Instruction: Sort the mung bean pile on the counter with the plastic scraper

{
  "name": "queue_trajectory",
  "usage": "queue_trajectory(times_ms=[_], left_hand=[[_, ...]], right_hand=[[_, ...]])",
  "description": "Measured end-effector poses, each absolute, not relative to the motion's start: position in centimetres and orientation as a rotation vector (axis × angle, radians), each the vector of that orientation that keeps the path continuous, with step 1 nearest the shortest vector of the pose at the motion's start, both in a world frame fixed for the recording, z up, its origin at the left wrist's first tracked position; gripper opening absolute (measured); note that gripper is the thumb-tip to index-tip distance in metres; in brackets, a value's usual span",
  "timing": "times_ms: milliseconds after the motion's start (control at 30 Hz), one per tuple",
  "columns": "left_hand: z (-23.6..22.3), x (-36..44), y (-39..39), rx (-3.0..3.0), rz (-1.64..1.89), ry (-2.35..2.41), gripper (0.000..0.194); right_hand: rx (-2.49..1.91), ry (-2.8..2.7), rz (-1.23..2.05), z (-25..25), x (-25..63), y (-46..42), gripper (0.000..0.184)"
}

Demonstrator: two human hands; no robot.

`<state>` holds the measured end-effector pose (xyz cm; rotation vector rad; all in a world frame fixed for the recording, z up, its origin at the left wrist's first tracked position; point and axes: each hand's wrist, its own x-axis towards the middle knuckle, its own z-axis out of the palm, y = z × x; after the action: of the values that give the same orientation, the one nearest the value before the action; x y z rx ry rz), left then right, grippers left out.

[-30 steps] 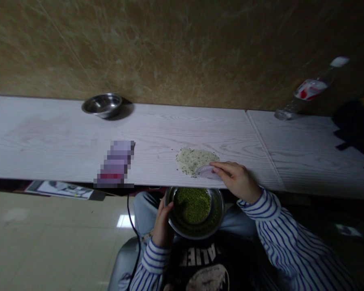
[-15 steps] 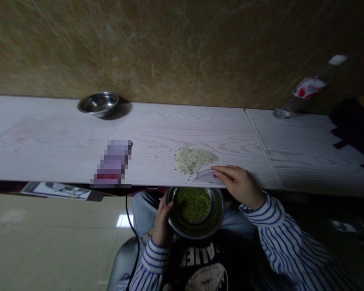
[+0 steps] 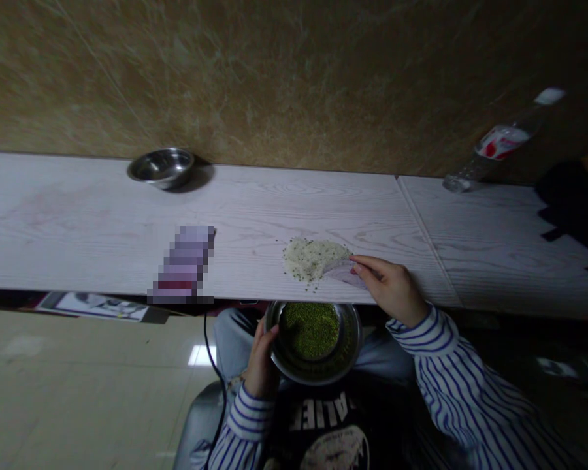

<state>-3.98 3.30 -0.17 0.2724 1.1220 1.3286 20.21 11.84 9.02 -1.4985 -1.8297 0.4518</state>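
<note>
My left hand (image 3: 263, 360) is closed on the left rim of a metal bowl (image 3: 318, 377), held at the table's front edge over my lap. Green mung beans (image 3: 310, 329) lie inside it. On the table just beyond sits a pile of white rice (image 3: 308, 258) with small dark beans scattered through and around it. My right hand (image 3: 392, 287) pinches a thin, see-through sheet (image 3: 345, 271) between thumb and fingers. The sheet's curved edge touches the right front side of the pile; whether it is a scraper or a piece of plastic I cannot tell.
A second metal bowl (image 3: 161, 168) stands at the back left by the wall. Left of the pile lies a blurred-out, phone-shaped object (image 3: 183, 261). A plastic bottle (image 3: 490, 147) and a dark bag-like thing (image 3: 573, 205) are at the right. A black cable (image 3: 210, 356) hangs below the table.
My right hand has moved slightly up and away from the table's edge, bringing the thin sheet against the rice pile. My left hand and the bowl have stayed nearly in place.
</note>
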Motion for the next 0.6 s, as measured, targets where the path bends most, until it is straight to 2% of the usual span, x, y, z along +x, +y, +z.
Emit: queue_trajectory(times_ms=[600], left_hand=[[0.7,-3.5,3.1,0.295,1.356,1.097,0.047]], right_hand=[[-1.481,-1.884,0.556,9.4,19.9,9.7,0.027]])
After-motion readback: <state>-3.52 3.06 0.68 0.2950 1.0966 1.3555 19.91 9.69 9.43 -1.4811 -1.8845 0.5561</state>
